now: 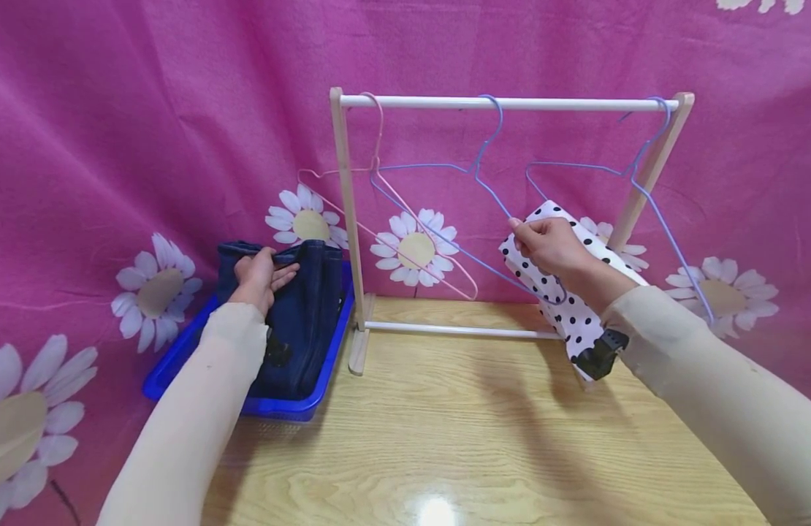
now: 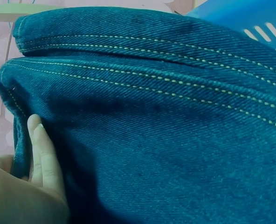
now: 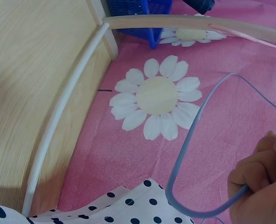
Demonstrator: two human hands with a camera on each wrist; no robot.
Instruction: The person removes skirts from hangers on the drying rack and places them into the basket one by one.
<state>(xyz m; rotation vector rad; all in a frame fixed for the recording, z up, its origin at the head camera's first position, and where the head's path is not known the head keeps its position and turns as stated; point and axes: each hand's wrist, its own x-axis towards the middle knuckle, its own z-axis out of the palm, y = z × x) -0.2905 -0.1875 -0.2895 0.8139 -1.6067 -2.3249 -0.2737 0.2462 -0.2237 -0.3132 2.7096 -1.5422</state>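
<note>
Head view: the L hand point(image 1: 256, 279) is pinching the top fold of the dark jeans point(image 1: 307, 314), which are resting at the blue basket point(image 1: 307, 409), L of the rack point(image 1: 412, 103). The R hand point(image 1: 555, 245) is gripping the mid blue hanger point(image 1: 476, 166), on the rail. Progress, AFAICT: 1 item's done, i.e. the polka-dot cloth point(image 1: 570, 321) is hanging on the R-end blue hanger point(image 1: 634, 172). Jeans are seemingly what's left, not yet on any hanger; mid blue hanger & pink hanger point(image 1: 376, 162) are carrying no cloth.

L wrist view: fingers are lying straight along the denim, pinching its edge; the thumb's mostly hidden.

R wrist view: fingers are curling round the hanger wire; polka-dot cloth is showing nearby.
</note>
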